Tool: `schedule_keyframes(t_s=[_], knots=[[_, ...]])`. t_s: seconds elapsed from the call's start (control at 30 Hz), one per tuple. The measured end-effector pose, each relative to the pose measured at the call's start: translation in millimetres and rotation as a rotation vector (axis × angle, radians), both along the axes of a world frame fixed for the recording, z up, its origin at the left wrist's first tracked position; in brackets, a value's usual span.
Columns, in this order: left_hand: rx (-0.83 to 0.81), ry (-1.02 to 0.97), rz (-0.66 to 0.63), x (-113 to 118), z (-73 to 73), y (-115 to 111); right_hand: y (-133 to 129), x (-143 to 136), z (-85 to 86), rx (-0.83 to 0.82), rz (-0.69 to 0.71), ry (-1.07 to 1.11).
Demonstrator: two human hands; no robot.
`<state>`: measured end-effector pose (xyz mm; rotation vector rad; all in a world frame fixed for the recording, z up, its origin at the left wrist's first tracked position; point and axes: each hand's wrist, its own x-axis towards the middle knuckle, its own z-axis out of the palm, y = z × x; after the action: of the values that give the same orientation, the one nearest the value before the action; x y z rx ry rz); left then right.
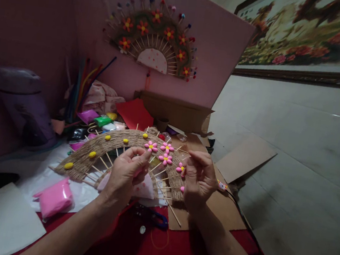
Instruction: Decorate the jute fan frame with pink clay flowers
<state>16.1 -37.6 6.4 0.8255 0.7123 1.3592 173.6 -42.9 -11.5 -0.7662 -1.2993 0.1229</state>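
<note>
A half-round fan (pixel 79 165) of woven twine on wooden sticks lies on the table, with a pale pink spotted half-disc at its base. Yellow clay ovals (pixel 92 154) dot its left side, and pink-petalled clay flowers (pixel 165 158) with yellow centres sit toward the right. My left hand (pixel 128 168) is closed in a pinch over the middle of the fan, close to a pink flower. Over the fan's right part, my right hand (pixel 199 177) also pinches, partly covering flowers there. What either hand has between its fingertips is too small or hidden to make out.
A pink clay packet (pixel 56 197) lies at front left, and blue-handled scissors (pixel 158 218) are near the front. Several coloured packets (pixel 103 121) and a red sheet (pixel 136 112) lie behind the fan. A finished flowered fan (pixel 154 27) hangs on the pink board. Cardboard (pixel 222 203) lies at right.
</note>
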Motion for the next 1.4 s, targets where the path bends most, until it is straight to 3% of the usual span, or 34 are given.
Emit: schedule_keyframes(t_s=[0.23, 0.47, 0.73, 1.0, 1.2, 1.4], knots=[[-0.048, -0.024, 0.207, -1.5, 0.3, 4.0, -0.9, -1.0, -5.2, 0.029, 0.014, -0.070], [-0.054, -0.033, 0.244, -0.9, 0.0, 2.3, -2.5, 0.9, -4.4, 0.116, 0.006, -0.180], [-0.113, -0.048, 0.195, -0.8, -0.1, 3.6, -4.2, 0.6, -3.1, 0.125, -0.007, -0.210], [-0.031, -0.036, 0.173, 2.2, -1.9, 2.1, -4.6, 1.0, -2.5, 0.163, -0.010, -0.238], [-0.084, -0.034, 0.048, 1.3, -4.4, 2.2, -4.0, 0.5, -2.5, 0.184, -0.001, -0.231], [-0.048, -0.025, 0.005, 2.7, -3.0, -0.1, -3.6, -0.5, -4.0, 0.168, -0.002, -0.203]])
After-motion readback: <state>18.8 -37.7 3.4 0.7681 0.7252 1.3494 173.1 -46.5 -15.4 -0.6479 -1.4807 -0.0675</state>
